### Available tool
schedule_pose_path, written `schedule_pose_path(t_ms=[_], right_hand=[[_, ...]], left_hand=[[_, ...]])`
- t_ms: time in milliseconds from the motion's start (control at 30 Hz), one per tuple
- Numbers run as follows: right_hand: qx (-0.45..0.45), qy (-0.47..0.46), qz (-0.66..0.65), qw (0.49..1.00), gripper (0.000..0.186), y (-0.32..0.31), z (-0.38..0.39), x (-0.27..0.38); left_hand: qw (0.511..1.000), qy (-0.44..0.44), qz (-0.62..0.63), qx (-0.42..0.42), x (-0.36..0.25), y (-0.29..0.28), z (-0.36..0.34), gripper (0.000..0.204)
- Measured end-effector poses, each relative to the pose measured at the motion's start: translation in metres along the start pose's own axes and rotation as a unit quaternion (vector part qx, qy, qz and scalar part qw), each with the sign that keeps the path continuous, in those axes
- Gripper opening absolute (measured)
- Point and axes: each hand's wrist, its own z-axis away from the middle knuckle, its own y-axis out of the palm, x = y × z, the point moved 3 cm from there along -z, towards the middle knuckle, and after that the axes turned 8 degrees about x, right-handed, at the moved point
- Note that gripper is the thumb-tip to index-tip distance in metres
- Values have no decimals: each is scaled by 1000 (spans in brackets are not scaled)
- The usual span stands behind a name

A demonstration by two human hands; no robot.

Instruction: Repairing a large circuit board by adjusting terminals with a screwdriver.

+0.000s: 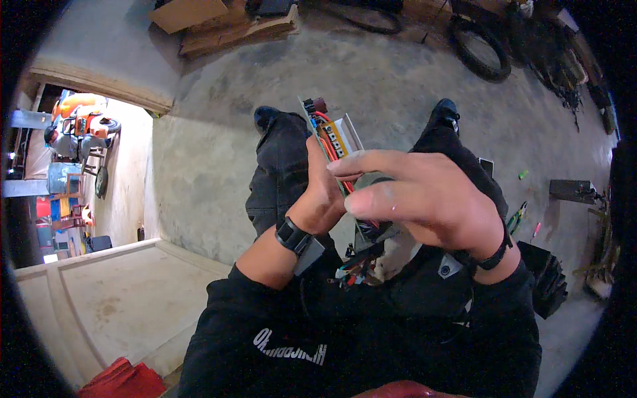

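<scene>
A circuit board (306, 119) is held up on edge above my lap, with red and orange wires, a yellow-wrapped part and a pale metal plate (352, 134) on its right side. My left hand (321, 196) is closed round it from the left, and its fingertips are hidden behind the board. In front of the board's lower half is my right hand (431, 199), thumb and forefinger stretched apart toward the components. Whether they touch it I cannot tell. A dark rounded part shows between those fingers. Below the board hangs a bundle of coloured wires (355, 272) with small connectors.
On the concrete floor to the right lie green-handled pliers (517, 217), a pink pen-like item (536, 230) and a dark metal box (572, 191). A tyre (479, 50) lies at the far right. A pale wooden door (126, 292) is at left, beside an opening with a motorcycle (83, 123) beyond.
</scene>
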Motion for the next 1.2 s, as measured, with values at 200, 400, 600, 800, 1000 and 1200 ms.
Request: schedule_pose_path(t_ms=[200, 400, 600, 800, 1000, 1200], right_hand=[[-2, 3, 87, 996, 50, 4, -1, 2], [-76, -29, 152, 985, 50, 8, 6, -5], [-85, -11, 197, 977, 48, 14, 8, 4], [-108, -35, 45, 993, 53, 17, 0, -5], [33, -29, 5, 999, 43, -5, 4, -4], [79, -3, 2, 997, 53, -4, 4, 1]], left_hand=[[999, -15, -21, 35, 3, -22, -13, 75], [996, -64, 52, 28, 9, -15, -11, 82], [992, -96, 69, 53, 5, -14, -1, 80], [988, -56, 138, 36, 12, -20, -29, 62], [991, -36, 118, 48, 11, -20, -34, 58], [994, -71, 74, 36, 1, -3, -15, 59]])
